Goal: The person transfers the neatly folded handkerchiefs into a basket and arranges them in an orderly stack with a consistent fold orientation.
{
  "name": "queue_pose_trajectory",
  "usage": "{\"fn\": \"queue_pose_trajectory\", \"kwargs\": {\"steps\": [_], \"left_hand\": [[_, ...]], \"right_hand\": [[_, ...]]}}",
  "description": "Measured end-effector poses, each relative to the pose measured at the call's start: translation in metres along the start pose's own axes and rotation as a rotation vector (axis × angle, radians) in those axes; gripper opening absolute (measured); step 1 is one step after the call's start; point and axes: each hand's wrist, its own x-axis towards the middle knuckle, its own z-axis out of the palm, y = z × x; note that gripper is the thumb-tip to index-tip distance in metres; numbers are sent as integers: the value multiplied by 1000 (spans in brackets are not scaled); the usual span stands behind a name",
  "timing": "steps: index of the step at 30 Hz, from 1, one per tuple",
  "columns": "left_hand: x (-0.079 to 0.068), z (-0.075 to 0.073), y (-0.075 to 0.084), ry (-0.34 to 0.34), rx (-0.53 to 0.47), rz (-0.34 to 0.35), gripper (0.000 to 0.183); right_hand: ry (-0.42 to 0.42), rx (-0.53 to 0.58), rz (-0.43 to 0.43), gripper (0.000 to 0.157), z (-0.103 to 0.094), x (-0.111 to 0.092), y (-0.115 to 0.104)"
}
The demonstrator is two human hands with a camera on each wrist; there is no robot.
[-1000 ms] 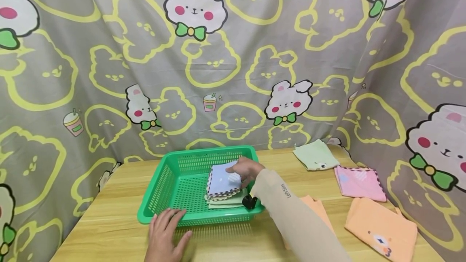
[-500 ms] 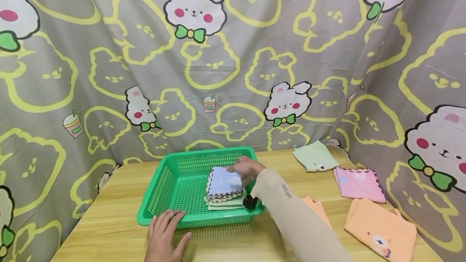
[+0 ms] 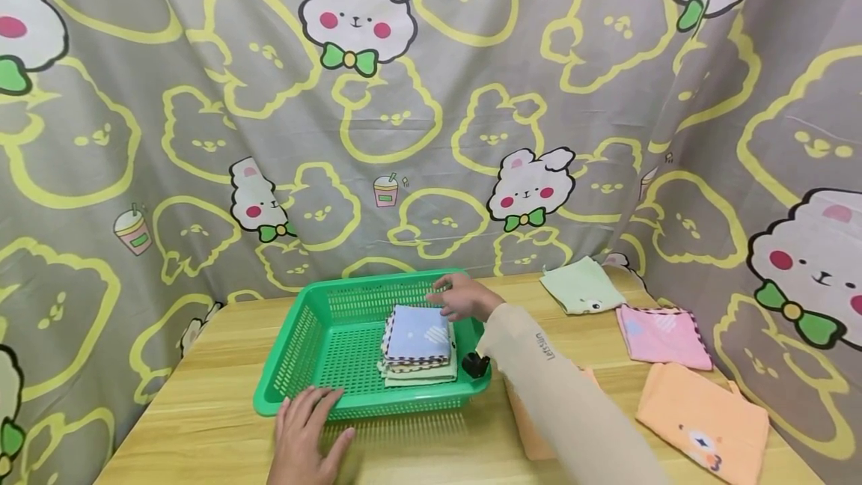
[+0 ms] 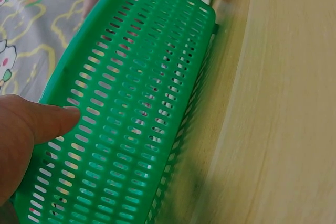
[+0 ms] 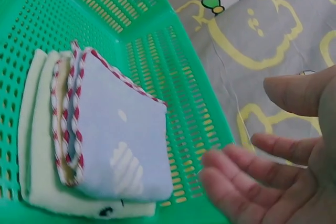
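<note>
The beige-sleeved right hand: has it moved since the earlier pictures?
Yes. Against the green plastic basket, the right hand has moved off the folded blue cloth, rightward and upward.

To the right of the green basket (image 3: 404, 400), the person wears a long beige sleeve (image 3: 572, 395), plain-coloured, lightly creased towards the cuff (image 3: 496, 322). Small dark lettering (image 3: 544, 346) is printed on the forearm, too small to read for certain. Beside the cuff, at the basket's right end, sits a small rounded black gadget (image 3: 476, 365). The right hand (image 3: 465, 296) is bare, as is the left hand (image 3: 306, 432) at the basket's front rim.
</note>
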Motion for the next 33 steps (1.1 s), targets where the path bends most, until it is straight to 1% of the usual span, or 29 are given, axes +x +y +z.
{"fn": "queue_pose_trajectory", "kwargs": {"steps": [3,6,10,14,16,20,23,29,33], "left_hand": [[0,0,0,-2,1,-3,57],[-1,0,0,-4,-2,-8,57],[0,-1,0,-6,-6,-16,57],[0,-3,0,-6,-7,-19,58],[0,-4,0,-5,-12,-19,57],[1,-4,0,-4,-19,-13,57],[2,-2,0,-8,-20,-9,56],[3,-2,1,-17,-26,-16,56],[3,-2,2,-13,-26,-16,55]], "right_hand": [[31,-14,-39,43,-9,-1,1],[67,-14,-59,39,-19,-2,3],[121,-16,-69,37,-32,-5,5],[191,-37,-80,37,-46,-6,12],[229,-41,-91,36,-54,-6,17],[341,-33,-104,35,-71,-6,31],[412,-29,-88,33,-84,-8,41],[454,-71,-31,36,-104,-15,56],[464,-107,-30,35,-113,-20,63]]}}
